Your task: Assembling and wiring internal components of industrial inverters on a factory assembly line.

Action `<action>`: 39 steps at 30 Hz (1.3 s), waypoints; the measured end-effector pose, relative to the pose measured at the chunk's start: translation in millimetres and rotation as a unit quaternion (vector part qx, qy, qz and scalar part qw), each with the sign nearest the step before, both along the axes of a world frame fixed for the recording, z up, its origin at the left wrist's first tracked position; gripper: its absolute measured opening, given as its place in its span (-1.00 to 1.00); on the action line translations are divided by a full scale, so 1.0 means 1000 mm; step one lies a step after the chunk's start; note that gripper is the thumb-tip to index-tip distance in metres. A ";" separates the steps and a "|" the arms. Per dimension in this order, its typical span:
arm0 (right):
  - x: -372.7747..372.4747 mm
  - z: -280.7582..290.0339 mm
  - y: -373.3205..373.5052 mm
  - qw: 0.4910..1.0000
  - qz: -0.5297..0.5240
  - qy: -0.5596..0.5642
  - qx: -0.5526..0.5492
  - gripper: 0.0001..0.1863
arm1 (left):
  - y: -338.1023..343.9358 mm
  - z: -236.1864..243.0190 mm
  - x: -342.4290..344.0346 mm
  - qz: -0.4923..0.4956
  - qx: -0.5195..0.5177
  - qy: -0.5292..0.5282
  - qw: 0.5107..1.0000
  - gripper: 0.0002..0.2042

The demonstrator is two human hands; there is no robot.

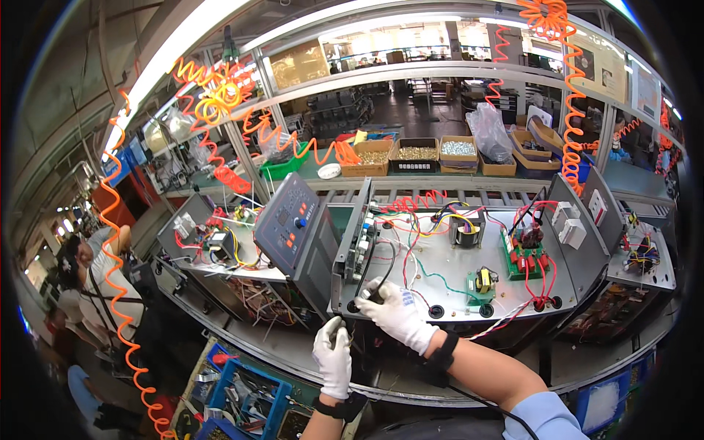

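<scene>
In front of me stands an open machine chassis (pixel 447 290) with a silver base plate and an upright control panel (pixel 359 242) at its left end. My right hand (pixel 400 315), in a white glove, is at the plate's front left corner. Its fingers close on a black cable (pixel 391 257) that loops down from behind the panel. Lower and to the left is my gloved left hand (pixel 334 361), just below the chassis edge. Its thumb and fingers are drawn together, and what lies between them is too small to make out. Both wrists wear black bands.
The plate carries a transformer (pixel 466 231), a green circuit board (pixel 526 257) and loose coloured wires. A second chassis with a blue-grey panel (pixel 290 224) stands left. A blue tool bin (pixel 253 381) sits low left. Screw boxes (pixel 458 149) line the back; orange coiled hoses (pixel 111 257) hang around.
</scene>
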State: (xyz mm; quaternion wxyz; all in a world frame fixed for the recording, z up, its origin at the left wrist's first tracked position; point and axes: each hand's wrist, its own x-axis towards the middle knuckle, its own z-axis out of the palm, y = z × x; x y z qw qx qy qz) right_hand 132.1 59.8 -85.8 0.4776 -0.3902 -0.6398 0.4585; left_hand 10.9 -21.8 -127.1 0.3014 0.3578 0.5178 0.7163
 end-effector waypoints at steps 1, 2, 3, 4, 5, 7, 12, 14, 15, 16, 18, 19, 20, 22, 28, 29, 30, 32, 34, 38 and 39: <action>0.004 -0.001 -0.003 0.990 0.072 0.108 -0.057 -0.83 | -0.001 0.008 -0.002 0.014 0.029 0.102 0.994 -0.72; 0.006 0.001 -0.003 0.989 0.077 0.112 -0.056 -0.83 | -0.002 0.017 -0.002 0.019 0.030 0.106 0.994 -0.72; 0.009 0.003 -0.004 0.983 0.100 0.138 -0.071 -0.83 | -0.001 0.028 -0.002 0.001 0.050 0.234 0.971 -0.65; 0.015 0.005 -0.006 0.976 0.119 0.164 -0.085 -0.84 | 0.002 0.045 0.002 -0.020 0.069 0.356 0.932 -0.57; 0.021 0.017 -0.011 0.978 0.134 0.124 -0.100 -0.88 | 0.009 0.052 0.005 -0.029 0.118 0.384 0.915 -0.51; 0.025 0.014 -0.012 0.981 0.139 0.108 -0.079 -0.88 | 0.012 0.067 0.012 -0.068 0.155 0.428 0.888 -0.55; 0.049 0.012 -0.022 0.988 0.142 0.014 -0.058 -0.67 | 0.014 0.065 0.005 -0.041 0.159 0.516 0.841 -0.69; 0.056 0.025 -0.035 0.993 0.103 0.019 -0.058 -0.64 | 0.010 0.066 0.007 0.045 0.156 0.416 0.895 -0.83; 0.057 0.026 -0.037 0.996 0.079 0.036 0.027 -0.63 | 0.003 0.071 0.006 0.050 0.131 0.341 0.930 -0.86; 0.060 0.027 -0.039 0.991 0.050 0.053 0.111 -0.63 | -0.006 0.086 0.009 0.051 0.105 0.263 0.958 -0.88; 0.058 0.049 -0.050 0.987 0.067 0.093 0.109 -0.64 | -0.018 0.113 0.018 0.000 0.147 0.164 0.975 -0.88; 0.057 0.058 -0.049 0.975 0.095 0.064 0.191 -0.66 | -0.026 0.131 0.030 -0.030 0.153 0.145 0.977 -0.88; 0.058 0.066 -0.050 0.954 0.122 0.034 0.271 -0.67 | -0.029 0.146 0.040 -0.060 0.159 0.126 0.977 -0.88; 0.061 0.076 -0.058 0.944 0.142 0.023 0.296 -0.72 | -0.028 0.156 0.046 -0.088 0.162 0.187 0.965 -0.88; 0.081 0.067 -0.030 0.986 0.056 0.122 0.097 -0.78 | -0.009 0.123 0.030 -0.133 0.119 0.130 0.975 -0.83; 0.086 0.077 -0.015 0.986 0.025 0.158 0.040 -0.76 | -0.006 0.113 0.021 -0.083 0.116 0.125 0.982 -0.78; 0.091 0.090 0.000 0.981 -0.011 0.192 -0.017 -0.74 | -0.003 0.103 0.007 -0.040 0.078 0.219 0.972 -0.67; 0.097 0.081 0.041 0.972 -0.011 0.191 -0.134 -0.71 | 0.012 0.078 -0.006 0.041 0.095 0.333 0.937 -0.59; 0.091 0.069 0.068 0.984 0.011 0.053 -0.169 -0.75 | 0.029 0.051 -0.020 0.063 0.082 0.416 0.903 -0.43; 0.063 0.057 0.105 0.972 -0.015 -0.233 -0.023 -0.73 | 0.055 0.042 -0.020 0.074 0.019 0.427 0.901 -0.25; 0.058 0.057 0.109 0.947 -0.010 -0.316 0.060 -0.72 | 0.061 0.043 -0.018 0.070 0.015 0.423 0.903 -0.22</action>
